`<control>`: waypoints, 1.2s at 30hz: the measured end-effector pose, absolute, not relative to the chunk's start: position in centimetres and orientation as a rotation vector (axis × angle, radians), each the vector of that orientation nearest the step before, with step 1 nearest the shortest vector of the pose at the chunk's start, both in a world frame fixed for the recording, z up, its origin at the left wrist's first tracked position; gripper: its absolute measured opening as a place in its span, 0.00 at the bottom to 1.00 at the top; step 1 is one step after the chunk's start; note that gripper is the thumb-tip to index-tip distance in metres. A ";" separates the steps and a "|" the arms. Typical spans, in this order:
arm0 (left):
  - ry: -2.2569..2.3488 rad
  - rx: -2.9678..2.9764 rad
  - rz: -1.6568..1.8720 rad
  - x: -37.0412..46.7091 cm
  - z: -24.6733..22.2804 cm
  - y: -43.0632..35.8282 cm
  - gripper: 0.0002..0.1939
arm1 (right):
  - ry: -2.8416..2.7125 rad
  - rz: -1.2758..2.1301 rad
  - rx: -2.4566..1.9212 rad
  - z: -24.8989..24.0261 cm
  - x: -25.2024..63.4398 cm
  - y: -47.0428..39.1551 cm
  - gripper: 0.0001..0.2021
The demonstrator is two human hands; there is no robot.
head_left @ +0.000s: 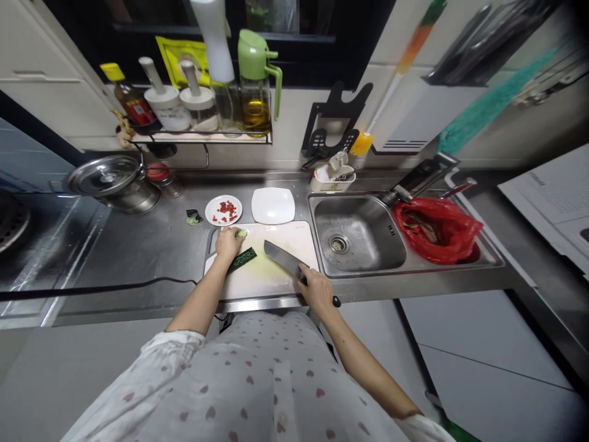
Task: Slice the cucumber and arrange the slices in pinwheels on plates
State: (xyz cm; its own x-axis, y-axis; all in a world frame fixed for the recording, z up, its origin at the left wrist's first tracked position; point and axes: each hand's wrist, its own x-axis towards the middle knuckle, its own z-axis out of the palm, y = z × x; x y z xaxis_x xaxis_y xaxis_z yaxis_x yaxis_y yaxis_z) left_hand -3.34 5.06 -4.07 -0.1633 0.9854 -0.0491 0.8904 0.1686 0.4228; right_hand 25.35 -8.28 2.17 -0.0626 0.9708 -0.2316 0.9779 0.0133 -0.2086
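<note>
My left hand is at the upper left of the white cutting board, fingers closed on a small pale green cucumber piece. Just below that hand, a dark green length of cucumber lies on the board, partly hidden by my wrist. My right hand grips the black handle of a kitchen knife. Its broad blade points up and left over the board, apart from the cucumber. Behind the board are a round white plate with chopped red bits and a bare white square plate.
Green scraps lie left of the round plate. A lidded steel pot and a red-capped jar stand farther left. On the right are a sink and a red plastic bag. A black cable crosses the counter.
</note>
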 end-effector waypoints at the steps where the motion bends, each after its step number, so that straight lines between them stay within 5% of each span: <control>1: 2.131 1.800 0.436 -3.4 -4.1 5.0 0.16 | 2.219 -0.495 2.134 2.1 25.4 -8.3 0.23; 36: 1.871 2.048 0.467 -3.7 -3.0 2.7 0.14 | 2.208 -0.607 2.312 1.5 24.4 -9.0 0.17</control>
State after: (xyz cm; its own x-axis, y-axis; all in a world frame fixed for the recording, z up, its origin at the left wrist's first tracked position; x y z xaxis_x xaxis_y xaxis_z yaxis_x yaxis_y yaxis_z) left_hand -3.71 2.66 -2.95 0.0851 0.9962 0.0205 0.8888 -0.0853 0.4503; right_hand 24.44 -8.99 1.50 0.0130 0.9821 -0.1880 0.9402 -0.0760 -0.3320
